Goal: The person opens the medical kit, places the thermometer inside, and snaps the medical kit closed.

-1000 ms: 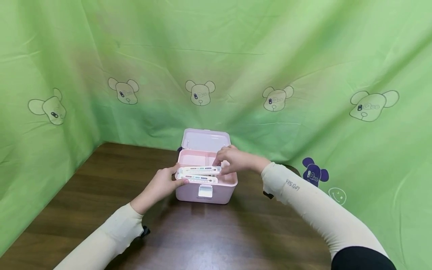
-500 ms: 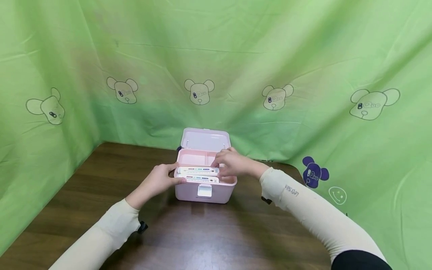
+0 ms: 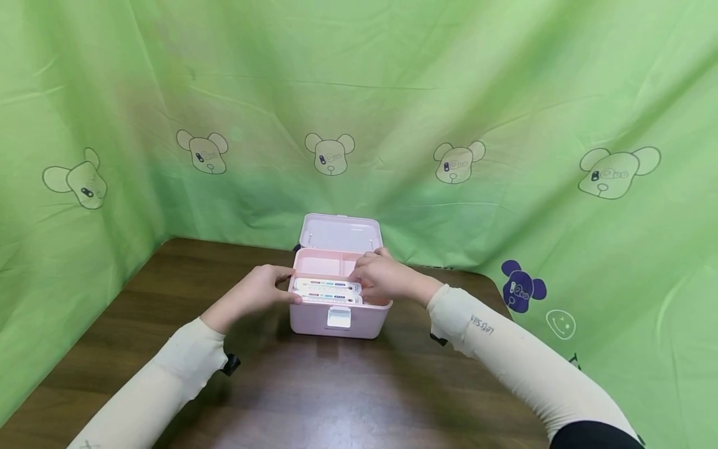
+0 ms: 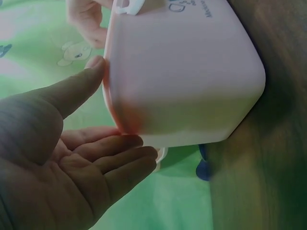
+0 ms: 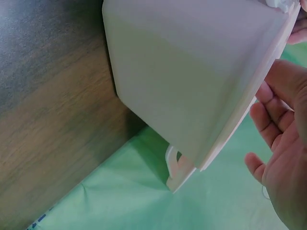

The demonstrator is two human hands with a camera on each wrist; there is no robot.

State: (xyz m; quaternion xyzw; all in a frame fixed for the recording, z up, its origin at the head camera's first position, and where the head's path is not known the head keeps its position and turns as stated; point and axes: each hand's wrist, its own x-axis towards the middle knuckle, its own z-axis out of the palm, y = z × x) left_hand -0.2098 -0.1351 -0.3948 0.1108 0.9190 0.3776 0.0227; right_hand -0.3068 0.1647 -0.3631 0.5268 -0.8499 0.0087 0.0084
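Note:
A pink lidded box point(image 3: 336, 321) stands on the table, its lid point(image 3: 341, 234) raised behind it. Two slim white cases with coloured print and a row of fine marks lie side by side at the front of its inside: the rear case point(image 3: 328, 286) and the front case point(image 3: 331, 298). My right hand point(image 3: 387, 276) reaches in from the right, thumb and fingers at the right end of the rear case, apparently pinching it; the fingertips are partly hidden. At the left rim is my left hand point(image 3: 255, 293), its fingers extended and touching the box corner in the left wrist view.
A pink divider point(image 3: 342, 264) splits the rear of the box into compartments. A white latch point(image 3: 339, 317) sits on its front. The brown wooden table point(image 3: 336, 393) extends toward me. Green cloth point(image 3: 392, 81) with printed bear heads hangs behind and at the sides.
The rear case has come down and lies level beside the front one. My left hand has drawn back leftward from the cases. The right hand has shifted slightly left and down.

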